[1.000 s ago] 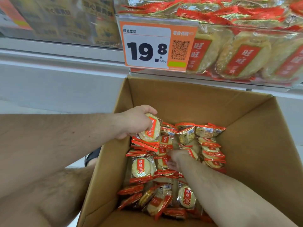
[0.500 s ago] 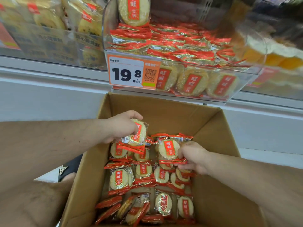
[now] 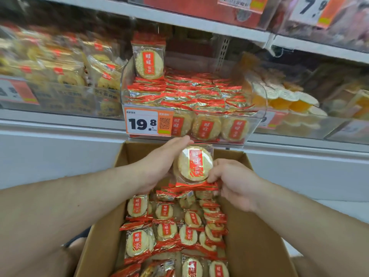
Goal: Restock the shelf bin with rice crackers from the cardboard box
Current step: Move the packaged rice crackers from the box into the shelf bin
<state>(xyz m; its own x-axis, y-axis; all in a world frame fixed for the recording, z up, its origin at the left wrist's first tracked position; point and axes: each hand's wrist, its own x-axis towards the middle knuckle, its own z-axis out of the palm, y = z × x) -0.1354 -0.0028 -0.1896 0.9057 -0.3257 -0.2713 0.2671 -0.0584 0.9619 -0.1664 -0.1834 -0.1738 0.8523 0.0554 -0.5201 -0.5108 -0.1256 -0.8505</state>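
Observation:
Between both hands, above the far end of the open cardboard box (image 3: 257, 232), I hold a small stack of rice cracker packets (image 3: 194, 163), the front one facing me with its red label. My left hand (image 3: 163, 164) holds the stack from the left, fingers reaching to its top edge. My right hand (image 3: 233, 182) pinches its lower right side at the red crimped ends. Several more packets (image 3: 165, 230) lie in the box. Just above and behind stands the clear shelf bin (image 3: 257, 124), well filled with the same packets, one upright (image 3: 148, 60) at its back left.
An orange price tag (image 3: 148, 121) reading 19.8 hangs on the bin's front left. Neighbouring clear bins hold other snacks on the left (image 3: 65, 76) and right (image 3: 295, 100). A white shelf (image 3: 199, 19) runs overhead. My bare leg (image 3: 40, 256) is beside the box.
The view has tilted up towards the shelf. Both hands rose out of the box and came together, joining their packets into one stack just below the bin's front.

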